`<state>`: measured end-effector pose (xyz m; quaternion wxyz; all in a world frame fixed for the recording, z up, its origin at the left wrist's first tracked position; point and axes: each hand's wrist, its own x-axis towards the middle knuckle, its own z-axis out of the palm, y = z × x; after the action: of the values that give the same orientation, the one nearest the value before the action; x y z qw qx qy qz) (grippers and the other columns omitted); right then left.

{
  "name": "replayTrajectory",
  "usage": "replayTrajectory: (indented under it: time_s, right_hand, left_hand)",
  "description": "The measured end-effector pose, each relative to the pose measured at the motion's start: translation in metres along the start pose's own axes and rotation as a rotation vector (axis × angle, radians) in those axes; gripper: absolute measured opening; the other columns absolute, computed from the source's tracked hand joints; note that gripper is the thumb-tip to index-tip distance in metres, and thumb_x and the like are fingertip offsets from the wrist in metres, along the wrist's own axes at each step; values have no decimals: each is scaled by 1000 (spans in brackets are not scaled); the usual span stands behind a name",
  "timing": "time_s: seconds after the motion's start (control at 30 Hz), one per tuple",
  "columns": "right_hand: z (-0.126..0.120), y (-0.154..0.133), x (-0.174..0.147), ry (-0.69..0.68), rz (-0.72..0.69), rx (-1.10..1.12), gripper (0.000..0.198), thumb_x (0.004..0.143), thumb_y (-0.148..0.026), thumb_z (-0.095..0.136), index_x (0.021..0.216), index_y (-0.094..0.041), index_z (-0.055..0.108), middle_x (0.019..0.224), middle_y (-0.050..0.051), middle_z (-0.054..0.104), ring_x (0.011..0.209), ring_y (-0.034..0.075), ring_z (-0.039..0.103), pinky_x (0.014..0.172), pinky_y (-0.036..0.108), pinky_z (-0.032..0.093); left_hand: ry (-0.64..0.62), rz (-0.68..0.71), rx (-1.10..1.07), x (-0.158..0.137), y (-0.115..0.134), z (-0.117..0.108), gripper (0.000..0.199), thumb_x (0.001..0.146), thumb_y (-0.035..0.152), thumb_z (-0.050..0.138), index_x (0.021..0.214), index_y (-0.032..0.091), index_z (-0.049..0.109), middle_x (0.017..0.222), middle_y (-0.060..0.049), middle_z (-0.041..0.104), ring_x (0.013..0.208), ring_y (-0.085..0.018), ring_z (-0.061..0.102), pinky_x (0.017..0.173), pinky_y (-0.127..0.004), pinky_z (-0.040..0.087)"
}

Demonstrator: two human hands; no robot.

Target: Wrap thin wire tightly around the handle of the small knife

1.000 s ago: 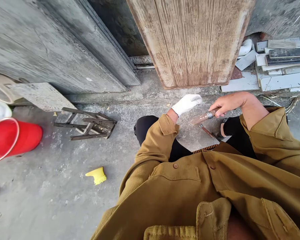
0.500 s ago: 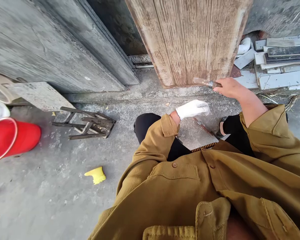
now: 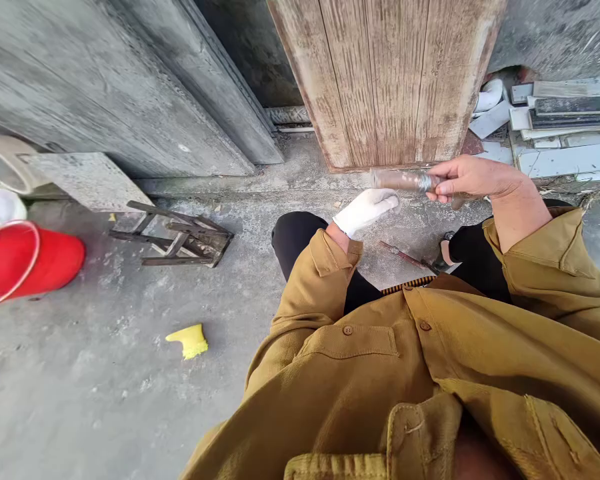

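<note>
My right hand (image 3: 460, 179), bare, is closed around the handle of a worn brush (image 3: 403, 180). The brush lies roughly level, its blurred head pointing left and wire wrapped round its middle. It is held just in front of the lower edge of a grooved wooden panel (image 3: 395, 87), whose brown surface is patchy. My left hand (image 3: 367, 210) wears a white glove and is just below the brush head. Its fingers are loosely bent, and nothing shows in them. Below, a thin reddish-brown stick-like tool (image 3: 405, 255) with a wrapped part lies on the concrete.
To the left are a small wooden stool (image 3: 175, 240) on its side, a red bucket (image 3: 55, 263) and a speckled board (image 3: 87, 180). A yellow foam piece (image 3: 190, 340) lies on the floor. Stacked boards (image 3: 570, 123) and a white pipe (image 3: 490, 95) are at the right.
My right hand has drawn the brush down and a little left from the panel, with its head closer to my gloved left hand. My left hand has shifted slightly left and up.
</note>
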<state>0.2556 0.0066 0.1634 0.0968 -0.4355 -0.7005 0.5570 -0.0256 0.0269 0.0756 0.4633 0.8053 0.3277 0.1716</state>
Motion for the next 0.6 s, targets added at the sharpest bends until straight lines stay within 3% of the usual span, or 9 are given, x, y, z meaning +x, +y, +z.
replayTrajectory:
  time_s: [0.1, 0.2, 0.37, 0.47, 0.6]
  right_hand:
    - [6, 4, 6, 253, 3, 107, 38, 91, -60, 78, 87, -22, 70, 82, 5, 70, 73, 17, 61, 69, 33, 52]
    - [14, 15, 24, 383, 111, 35, 37, 96, -57, 74, 86, -22, 69, 78, 7, 68, 72, 19, 62, 69, 35, 52]
    - [20, 31, 46, 406, 331, -533, 30, 102, -43, 66, 110, -16, 76, 97, 14, 76, 94, 27, 70, 82, 38, 52]
    - [23, 36, 50, 229, 428, -808, 29, 101, -36, 66, 116, -15, 79, 110, 17, 78, 103, 30, 71, 83, 37, 49]
    - [33, 42, 52, -297, 455, -746, 21, 95, -37, 72, 100, -18, 80, 85, 9, 76, 79, 23, 67, 70, 34, 44]
  left_hand:
    - [-86, -29, 31, -6, 5, 14, 37, 106, 39, 51, 89, 15, 73, 87, -4, 72, 83, -17, 64, 86, -29, 49]
    - [-169, -44, 52, -6, 11, 28, 37, 106, 39, 51, 89, 16, 74, 86, -2, 71, 83, -17, 63, 88, -28, 48]
    - [-223, -51, 129, 0, 13, 39, 32, 105, 33, 51, 85, 17, 71, 83, -2, 69, 81, -17, 61, 83, -28, 46]
    - [-154, -52, 217, 0, 5, 37, 30, 105, 33, 53, 85, 18, 69, 80, -2, 66, 78, -17, 59, 80, -28, 45]
    - [-122, -19, 250, -3, -10, 31, 28, 103, 34, 56, 84, 18, 69, 79, -2, 65, 79, -18, 58, 79, -28, 45]
